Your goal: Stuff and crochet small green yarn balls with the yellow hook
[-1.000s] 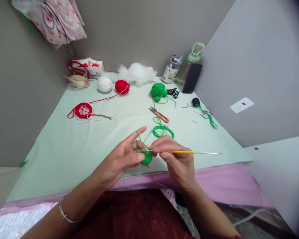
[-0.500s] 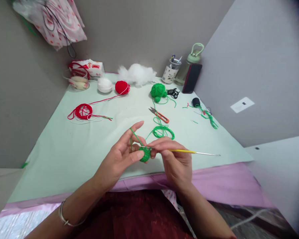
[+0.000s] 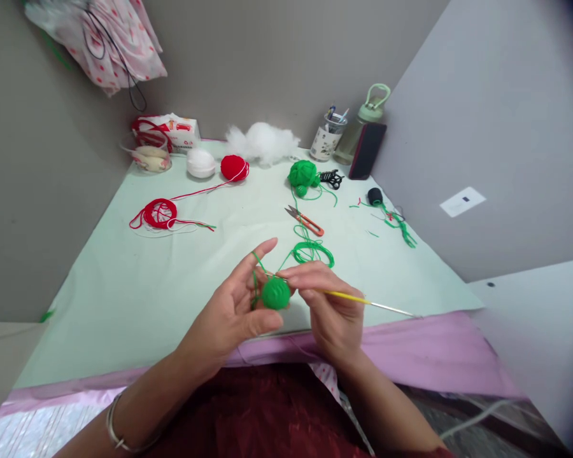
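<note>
A small round green crochet piece [image 3: 275, 293] rests against the fingers of my left hand [image 3: 232, 312], its thumb just below it. Green yarn loops around my raised left index finger and runs down to the piece. My right hand [image 3: 337, 302] is closed around a crochet hook with a yellow handle [image 3: 347, 296], its rear metal end pointing right. The hook's front tip is at the top edge of the piece, partly hidden by fingers. Beyond my hands lies a loose coil of green yarn [image 3: 314, 254], with a strand leading to my left hand.
Orange-handled thread snips [image 3: 310, 224] lie behind the coil, near a green yarn ball [image 3: 302, 173] and black scissors [image 3: 333, 179]. Red yarn [image 3: 160, 213], a red ball [image 3: 234, 168], a white ball [image 3: 200, 164] and fluffy stuffing [image 3: 262, 142] are farther left. A phone [image 3: 368, 151] leans at right.
The green piece has turned so a rounder, smoother side faces me. My left thumb has come off its front and moved lower. The hook tilts down more at its rear end.
</note>
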`<state>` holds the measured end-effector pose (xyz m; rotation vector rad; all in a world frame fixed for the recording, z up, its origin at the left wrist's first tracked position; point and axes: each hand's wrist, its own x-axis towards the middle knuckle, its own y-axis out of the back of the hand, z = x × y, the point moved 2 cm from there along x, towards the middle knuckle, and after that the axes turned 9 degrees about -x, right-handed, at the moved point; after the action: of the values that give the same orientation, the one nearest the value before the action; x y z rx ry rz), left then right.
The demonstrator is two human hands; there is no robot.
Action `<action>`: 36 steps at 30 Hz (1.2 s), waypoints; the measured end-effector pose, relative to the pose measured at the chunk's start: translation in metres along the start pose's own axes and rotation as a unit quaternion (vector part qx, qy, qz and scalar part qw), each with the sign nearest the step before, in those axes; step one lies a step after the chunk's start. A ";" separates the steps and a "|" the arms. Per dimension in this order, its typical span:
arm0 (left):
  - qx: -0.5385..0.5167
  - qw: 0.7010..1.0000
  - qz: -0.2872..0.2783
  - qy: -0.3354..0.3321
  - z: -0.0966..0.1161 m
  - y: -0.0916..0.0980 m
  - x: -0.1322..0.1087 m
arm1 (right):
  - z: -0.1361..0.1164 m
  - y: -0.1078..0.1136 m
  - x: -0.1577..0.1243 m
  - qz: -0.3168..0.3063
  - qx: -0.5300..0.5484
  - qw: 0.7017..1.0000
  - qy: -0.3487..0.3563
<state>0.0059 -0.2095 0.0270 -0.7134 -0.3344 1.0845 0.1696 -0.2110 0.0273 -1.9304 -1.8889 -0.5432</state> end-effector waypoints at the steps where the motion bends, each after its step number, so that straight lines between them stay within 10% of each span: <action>1: 0.002 1.000 0.007 0.008 0.001 -0.001 0.000 | -0.002 0.000 -0.001 -0.001 -0.006 1.000 0.005; 12: 0.031 0.998 -0.053 -0.017 0.009 0.011 0.005 | -0.003 0.006 0.001 0.004 -0.016 0.999 0.042; 36: -0.082 0.988 -0.114 0.062 0.007 0.019 0.012 | 0.002 -0.002 0.008 0.024 0.185 0.970 -0.158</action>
<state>-0.0058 -0.1910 0.0185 -0.8618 -0.3921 0.7979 0.1677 -0.2032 0.0301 -1.8836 -1.9509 0.1397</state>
